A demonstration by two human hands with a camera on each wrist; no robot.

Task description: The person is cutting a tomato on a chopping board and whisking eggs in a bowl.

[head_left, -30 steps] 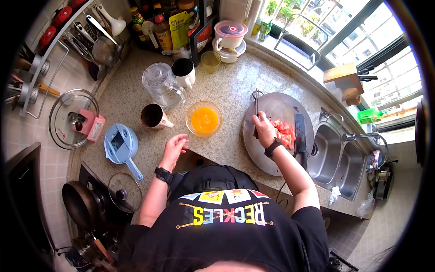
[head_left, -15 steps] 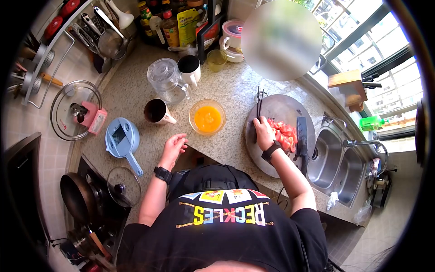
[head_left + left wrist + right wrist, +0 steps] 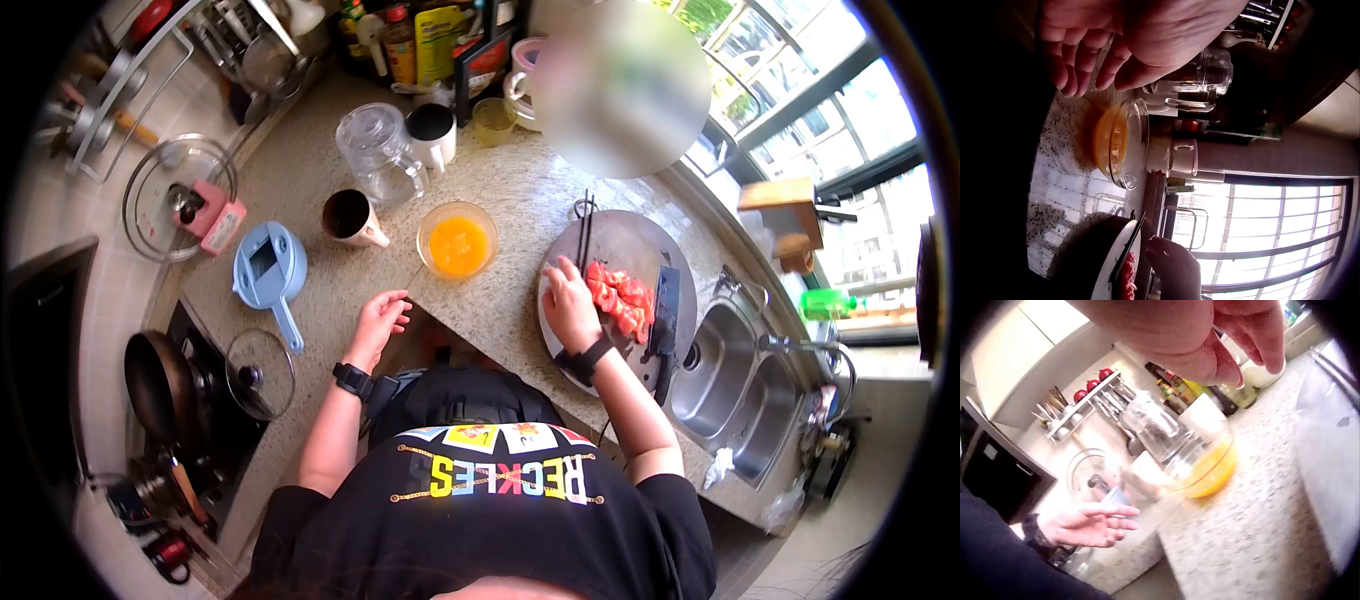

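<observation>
My left hand [image 3: 380,318] hovers with relaxed fingers over the granite counter's near edge and holds nothing; it also shows in the left wrist view [image 3: 1116,44]. Just beyond it stands a glass bowl of beaten egg [image 3: 458,245]. My right hand [image 3: 567,298] rests on the near-left part of the round cutting board [image 3: 625,240], fingers loosely curled and empty in the right wrist view [image 3: 1210,331]. Dark chopsticks [image 3: 583,232] lie on the board beyond its fingertips. Chopped tomato [image 3: 618,295] and a cleaver [image 3: 662,300] lie to its right.
A brown mug [image 3: 350,217], glass jug [image 3: 380,150] and white mug [image 3: 433,135] stand behind the bowl. A blue grater [image 3: 268,268] lies to the left. A frying pan [image 3: 158,385] and glass lid [image 3: 258,372] sit on the stove. The sink [image 3: 720,370] is at the right.
My right hand held the chopsticks upright over the board; now they lie flat and the hand has drawn back towards me. The left hand has barely moved.
</observation>
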